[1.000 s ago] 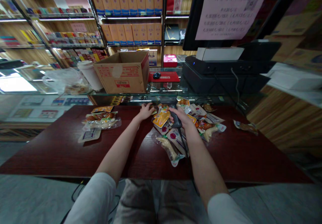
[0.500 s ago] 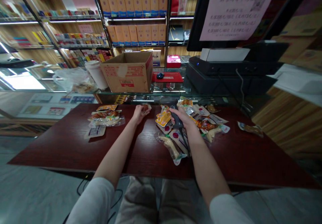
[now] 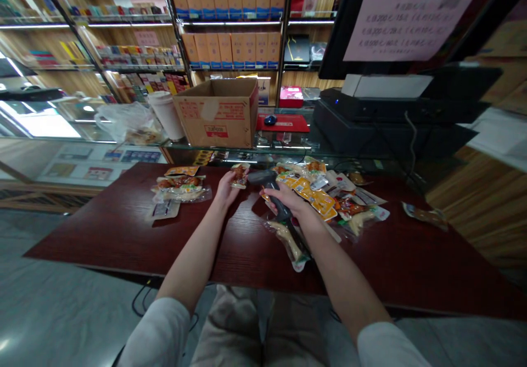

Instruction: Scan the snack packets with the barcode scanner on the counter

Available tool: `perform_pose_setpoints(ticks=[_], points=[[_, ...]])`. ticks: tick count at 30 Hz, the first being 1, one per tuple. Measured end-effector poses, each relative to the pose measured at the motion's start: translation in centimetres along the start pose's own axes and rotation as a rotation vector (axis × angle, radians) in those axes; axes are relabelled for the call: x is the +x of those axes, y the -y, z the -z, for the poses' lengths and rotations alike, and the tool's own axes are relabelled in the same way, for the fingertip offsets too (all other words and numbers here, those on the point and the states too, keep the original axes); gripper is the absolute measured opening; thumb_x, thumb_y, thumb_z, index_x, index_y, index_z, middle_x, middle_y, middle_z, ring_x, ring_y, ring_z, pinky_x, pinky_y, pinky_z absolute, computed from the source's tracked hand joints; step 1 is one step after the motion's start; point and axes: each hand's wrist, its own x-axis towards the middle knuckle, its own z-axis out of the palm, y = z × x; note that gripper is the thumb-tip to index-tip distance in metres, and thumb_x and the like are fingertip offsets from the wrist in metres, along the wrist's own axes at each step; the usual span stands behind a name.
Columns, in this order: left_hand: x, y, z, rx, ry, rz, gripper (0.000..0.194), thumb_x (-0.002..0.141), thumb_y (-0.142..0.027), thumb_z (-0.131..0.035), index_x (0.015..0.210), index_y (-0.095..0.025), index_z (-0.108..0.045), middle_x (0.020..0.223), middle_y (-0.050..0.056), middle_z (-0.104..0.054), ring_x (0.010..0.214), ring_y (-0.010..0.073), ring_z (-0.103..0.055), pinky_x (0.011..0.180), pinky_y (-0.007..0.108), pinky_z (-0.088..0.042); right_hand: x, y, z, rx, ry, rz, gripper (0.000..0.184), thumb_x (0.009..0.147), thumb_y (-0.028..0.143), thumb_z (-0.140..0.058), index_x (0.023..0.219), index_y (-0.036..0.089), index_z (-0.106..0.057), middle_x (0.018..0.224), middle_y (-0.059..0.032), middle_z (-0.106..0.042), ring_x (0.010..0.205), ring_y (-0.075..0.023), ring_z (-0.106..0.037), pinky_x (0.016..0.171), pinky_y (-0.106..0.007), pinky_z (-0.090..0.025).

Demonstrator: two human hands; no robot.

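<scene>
On the glossy dark-red wooden worktop [image 3: 102, 235], the left hand [image 3: 224, 189] pinches a small clear snack packet [image 3: 240, 176] between narrowed fingers [image 3: 233, 178]; the right hand [image 3: 288, 202] grips a black plastic handheld scanner [image 3: 267, 178].

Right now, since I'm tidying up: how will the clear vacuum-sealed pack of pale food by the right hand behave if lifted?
The clear vacuum-sealed pack will probably feel stiff along the pale food, which the film hugs, but floppy at its flat end. The glossy film may slip. Lying flat on the dark red wooden counter, it seems unlikely to roll.
</scene>
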Motion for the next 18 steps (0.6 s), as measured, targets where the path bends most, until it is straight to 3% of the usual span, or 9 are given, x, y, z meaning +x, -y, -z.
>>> perform_pose_setpoints(ticks=[2, 6, 9, 11, 13, 15, 18], points=[[-0.1, 0.0, 0.1, 0.034, 0.021, -0.053, 0.011, 0.073, -0.017, -0.068, 0.084, -0.014, -0.065, 0.102, 0.011, -0.075, 0.106, 0.0235, -0.069, 0.092, 0.034, -0.053, 0.1, -0.2, -0.2, 0.013, -0.002, 0.007, 0.037, 0.071, 0.045, -0.073, 0.090, 0.017, -0.058, 0.044, 0.0080, -0.048, 0.035, -0.0078, -0.041, 0.034, -0.019, -0.037], [-0.3, 0.1, 0.2, 0.152, 0.035, -0.034, 0.027, 0.067, -0.028, -0.076, 0.088, -0.014, -0.066, 0.098, 0.012, -0.075, 0.093, 0.0240, -0.070, 0.078, 0.033, -0.054, 0.0, -0.1, -0.2, 0.013, 0.012, -0.020, 0.036, 0.072, 0.045, -0.074, 0.086, 0.019, -0.054, 0.047, 0.0090, -0.049, 0.034, -0.0065, -0.041, 0.035, -0.018, -0.036], [-0.4, 0.2, -0.2, 0.249, 0.022, -0.043, 0.033, 0.067, -0.032, -0.075, 0.092, -0.013, -0.064, 0.097, 0.013, -0.074, 0.081, 0.0201, -0.068, 0.067, 0.029, -0.052, -0.2, 0.1, -0.2, 0.007, 0.023, -0.030, 0.035, 0.072, 0.043, -0.075, 0.084, 0.020, -0.052, 0.047, 0.0092, -0.049, 0.034, -0.0064, -0.041, 0.035, -0.018, -0.035], [-0.4, 0.1, -0.6, 0.384, -0.049, -0.077, 0.027, 0.073, -0.031, -0.069, 0.093, -0.015, -0.060, 0.096, 0.012, -0.073, 0.079, 0.0187, -0.068, 0.065, 0.028, -0.051, -0.3, 0.3, -0.1, 0.000, 0.017, -0.039, 0.033, 0.073, 0.042, -0.073, 0.085, 0.019, -0.053, 0.046, 0.0084, -0.049, 0.034, -0.0072, -0.043, 0.035, -0.018, -0.035], [-0.5, -0.3, -0.8, 0.659, -0.175, -0.178, 0.015, 0.080, -0.025, -0.061, 0.092, -0.018, -0.055, 0.097, 0.010, -0.071, 0.085, 0.0191, -0.068, 0.071, 0.030, -0.051, -0.4, 0.5, 0.1, -0.012, -0.004, -0.045, 0.030, 0.075, 0.040, -0.071, 0.089, 0.018, -0.056, 0.045, 0.0071, -0.051, 0.035, -0.0082, -0.044, 0.035, -0.018, -0.036], [-1.0, -1.2, -0.7, 1.079, -0.269, -0.340, 0.008, 0.083, -0.016, -0.053, 0.091, -0.019, -0.053, 0.110, 0.013, -0.068, 0.100, 0.0218, -0.066, 0.082, 0.034, -0.051, -0.5, 0.7, 0.5, -0.011, -0.037, -0.022, 0.028, 0.076, 0.039, -0.070, 0.091, 0.017, -0.059, 0.045, 0.0061, -0.052, 0.036, -0.0088, -0.045, 0.035, -0.018, -0.037], [-2.1, -3.1, 0.0, 1.732, -0.343, -0.495, 0.022, 0.086, -0.010, -0.044, 0.100, -0.017, -0.059, 0.137, 0.019, -0.054, 0.119, 0.0304, -0.058, 0.099, 0.044, -0.045, -0.7, 1.2, 1.7, 0.028, -0.090, 0.038, 0.026, 0.076, 0.038, -0.070, 0.091, 0.018, -0.060, 0.046, 0.0056, -0.053, 0.037, -0.0091, -0.046, 0.036, -0.019, -0.038]])
